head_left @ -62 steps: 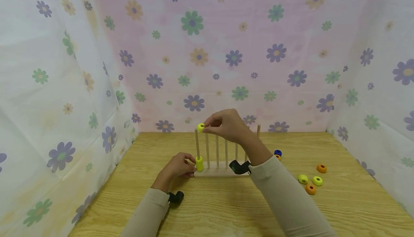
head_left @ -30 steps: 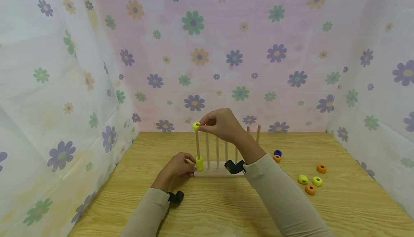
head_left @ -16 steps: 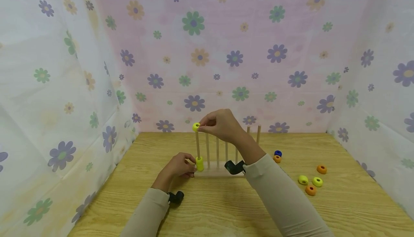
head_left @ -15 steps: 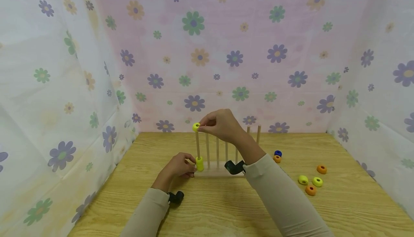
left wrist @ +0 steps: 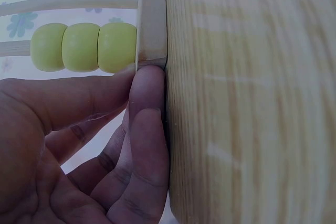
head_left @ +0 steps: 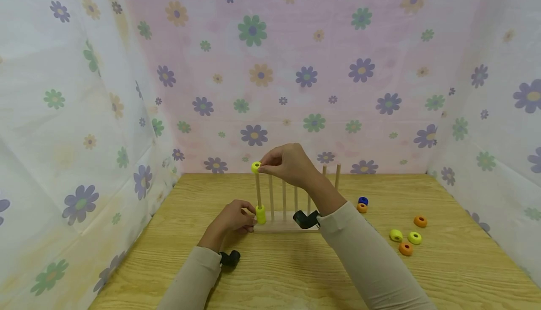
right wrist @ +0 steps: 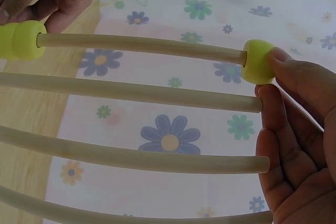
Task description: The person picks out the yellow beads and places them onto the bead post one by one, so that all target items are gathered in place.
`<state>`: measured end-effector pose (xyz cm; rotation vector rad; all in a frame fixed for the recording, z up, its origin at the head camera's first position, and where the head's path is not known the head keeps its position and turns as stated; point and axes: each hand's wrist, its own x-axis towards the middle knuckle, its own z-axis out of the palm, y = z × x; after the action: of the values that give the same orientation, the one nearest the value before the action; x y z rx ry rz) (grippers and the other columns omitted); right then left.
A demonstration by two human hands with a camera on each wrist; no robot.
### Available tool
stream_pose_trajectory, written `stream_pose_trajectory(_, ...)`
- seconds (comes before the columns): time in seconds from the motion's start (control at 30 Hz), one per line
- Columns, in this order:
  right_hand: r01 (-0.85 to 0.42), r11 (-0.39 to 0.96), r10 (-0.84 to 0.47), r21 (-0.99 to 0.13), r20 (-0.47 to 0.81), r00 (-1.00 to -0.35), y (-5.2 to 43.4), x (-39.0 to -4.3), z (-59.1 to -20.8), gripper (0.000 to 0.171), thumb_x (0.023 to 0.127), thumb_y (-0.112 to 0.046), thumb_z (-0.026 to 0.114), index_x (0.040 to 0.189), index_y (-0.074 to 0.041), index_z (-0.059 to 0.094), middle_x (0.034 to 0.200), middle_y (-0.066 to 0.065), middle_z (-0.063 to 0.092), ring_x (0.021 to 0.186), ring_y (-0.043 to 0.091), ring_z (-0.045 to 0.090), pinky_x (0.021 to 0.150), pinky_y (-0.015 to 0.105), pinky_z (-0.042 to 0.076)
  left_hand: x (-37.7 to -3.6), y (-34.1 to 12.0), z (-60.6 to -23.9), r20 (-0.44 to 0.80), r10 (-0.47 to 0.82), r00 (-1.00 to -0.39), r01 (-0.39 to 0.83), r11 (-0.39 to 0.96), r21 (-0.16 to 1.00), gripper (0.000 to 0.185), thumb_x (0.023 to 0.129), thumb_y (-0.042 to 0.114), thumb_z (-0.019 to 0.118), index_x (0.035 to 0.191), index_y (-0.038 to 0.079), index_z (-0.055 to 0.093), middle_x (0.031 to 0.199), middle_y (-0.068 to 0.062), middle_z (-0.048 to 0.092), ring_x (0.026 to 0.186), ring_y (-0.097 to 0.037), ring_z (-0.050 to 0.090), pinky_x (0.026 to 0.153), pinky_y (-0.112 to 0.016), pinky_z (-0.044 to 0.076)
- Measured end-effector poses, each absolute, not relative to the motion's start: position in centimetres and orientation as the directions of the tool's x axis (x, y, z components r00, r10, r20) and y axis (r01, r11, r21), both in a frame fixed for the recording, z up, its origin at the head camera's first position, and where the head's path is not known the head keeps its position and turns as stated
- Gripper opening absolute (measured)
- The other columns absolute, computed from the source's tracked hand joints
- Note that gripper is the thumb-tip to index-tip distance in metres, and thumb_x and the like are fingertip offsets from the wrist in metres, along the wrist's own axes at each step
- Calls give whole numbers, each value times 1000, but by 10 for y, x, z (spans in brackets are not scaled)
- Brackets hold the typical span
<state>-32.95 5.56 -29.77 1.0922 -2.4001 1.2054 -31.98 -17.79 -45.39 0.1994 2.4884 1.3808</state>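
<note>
A wooden peg rack (head_left: 287, 225) stands on the table, with upright pegs in a row. Three yellow beads (left wrist: 80, 47) sit stacked at the bottom of its leftmost peg. At the top of that same peg, my right hand (head_left: 291, 163) pinches another yellow bead (right wrist: 257, 61) between thumb and fingers; the peg's end goes into the bead's hole in the right wrist view. Down at the rack's left end, my left hand (head_left: 233, 216) holds the end of the base, its fingertips (left wrist: 147, 85) against the wood just below the bead stack.
On the table right of the rack lie a blue bead (head_left: 363, 200), orange beads (head_left: 420, 221) and two yellow beads (head_left: 415, 238). The other pegs (right wrist: 131, 95) carry no beads where they show. Flowered cloth (head_left: 270, 89) hangs behind and at both sides.
My right hand has moved slightly left, bringing the yellow bead from beside the leftmost peg onto its tip. It has barely moved in the last second. My left hand stays in place.
</note>
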Motion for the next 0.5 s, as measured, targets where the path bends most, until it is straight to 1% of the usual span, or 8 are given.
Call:
stream_pose_trajectory(0.23,-728,387,-518,-566,519,-680,55,-330,-298,5,90,-22,84,88,-17,82,88,-6,78,73,3,72,68,24,61,-322,-180,-456,-181,264,-947,-15,530,848,21,93,8,77,113,6,70,85,-10,76,68,-20,74,64,-35,64)
stream_pose_trajectory(0.5,-736,406,-520,-542,526,-673,56,-330,-298,5,91,-21,82,87,-18,83,85,-7,77,72,4,71,67,25,60,-321,-180,-457,-178,265,-948,-11,531,847,20,93,8,77,112,6,70,86,-11,76,68,-21,75,63,-35,63)
